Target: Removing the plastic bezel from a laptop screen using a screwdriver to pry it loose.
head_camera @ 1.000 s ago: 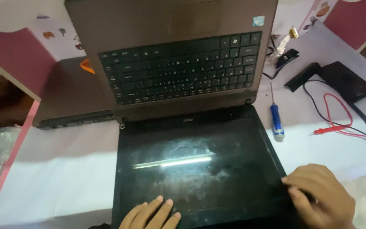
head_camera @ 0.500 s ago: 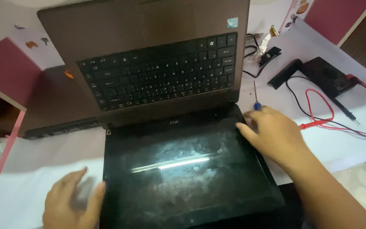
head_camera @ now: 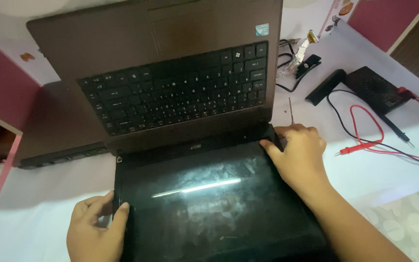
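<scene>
**Hands braced on the laptop screen panel near the hinge**

The laptop (head_camera: 180, 97) lies opened flat on the bench (head_camera: 35, 213), screen panel (head_camera: 209, 204) toward the person. The left hand (head_camera: 95, 228) has its grip clamped on the panel's left edge. The right hand (head_camera: 299, 157) presses the panel's far right corner, where a thin tool shaft (head_camera: 290, 110) stands up behind the knuckles; whether the fingers hold it, I cannot tell. Judged step: working at the hinge-side bezel. Next move needs steady, even pressure. Right of the panel: red probe leads (head_camera: 364, 140) and a black meter (head_camera: 379, 90) close by; left of it, open bench.

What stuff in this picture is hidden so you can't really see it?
Head view:
- Screwdriver: only its thin shaft shows; the right hand covers the handle.
- Laptop screen: glare hides it; bottom edge cuts it off.
- Left hand: wrist cut off below.
- Black meter: too small to read.
</scene>
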